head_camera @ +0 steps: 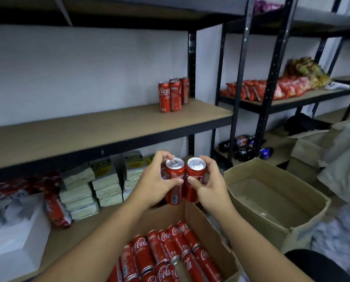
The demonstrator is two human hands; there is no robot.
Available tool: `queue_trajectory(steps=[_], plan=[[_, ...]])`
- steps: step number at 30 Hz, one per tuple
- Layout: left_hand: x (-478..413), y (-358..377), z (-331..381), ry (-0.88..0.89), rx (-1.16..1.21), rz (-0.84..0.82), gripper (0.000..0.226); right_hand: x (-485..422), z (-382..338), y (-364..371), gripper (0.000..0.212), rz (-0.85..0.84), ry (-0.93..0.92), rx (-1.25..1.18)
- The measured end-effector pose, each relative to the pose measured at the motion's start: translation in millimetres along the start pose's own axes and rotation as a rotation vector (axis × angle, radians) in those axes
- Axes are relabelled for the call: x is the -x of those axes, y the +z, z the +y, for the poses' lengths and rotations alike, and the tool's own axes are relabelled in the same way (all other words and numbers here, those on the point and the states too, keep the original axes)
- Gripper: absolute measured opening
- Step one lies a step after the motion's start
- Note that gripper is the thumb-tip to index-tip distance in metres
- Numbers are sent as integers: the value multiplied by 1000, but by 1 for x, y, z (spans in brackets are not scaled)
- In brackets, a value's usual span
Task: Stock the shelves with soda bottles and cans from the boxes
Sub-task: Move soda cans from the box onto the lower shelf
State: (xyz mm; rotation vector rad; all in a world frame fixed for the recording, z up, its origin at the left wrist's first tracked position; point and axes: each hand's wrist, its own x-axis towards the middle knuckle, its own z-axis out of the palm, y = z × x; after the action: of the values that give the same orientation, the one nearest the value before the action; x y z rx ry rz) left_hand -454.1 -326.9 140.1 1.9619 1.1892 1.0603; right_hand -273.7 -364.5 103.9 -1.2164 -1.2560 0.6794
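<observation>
Fingers point(162, 155) of the left hand point(153, 182) curl round one upright red can point(174, 186), and the right hand point(210, 186) grips a second can point(195, 180) touching it. Both cans are held above the far wall of the cardboard box point(200, 218), which holds more cans point(170, 251).

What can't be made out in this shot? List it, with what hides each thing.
All head view.
Can box: cut by the bottom edge, so count unknown.
Shelf cans: front ones hide rear ones.
Dark bottles: blurred, behind a post.
Stacked packets: print too blurred to read.
</observation>
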Motion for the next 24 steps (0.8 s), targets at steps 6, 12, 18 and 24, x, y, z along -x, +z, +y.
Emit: queue_trajectory(steps=[6, 12, 18, 24], plan=[[-47, -30, 56, 148, 48, 68, 57, -65, -55, -16, 60, -30, -134, 16], [-129, -51, 80, 248, 35, 201, 56, -155, -91, -8, 53, -18, -203, 21], [-217, -46, 66, 210, 104, 266, 53, -246, -86, 5, 49, -19, -134, 81], [-292, -10, 36, 177, 98, 253, 55, -318, -55, -8, 45, -2, -113, 195]])
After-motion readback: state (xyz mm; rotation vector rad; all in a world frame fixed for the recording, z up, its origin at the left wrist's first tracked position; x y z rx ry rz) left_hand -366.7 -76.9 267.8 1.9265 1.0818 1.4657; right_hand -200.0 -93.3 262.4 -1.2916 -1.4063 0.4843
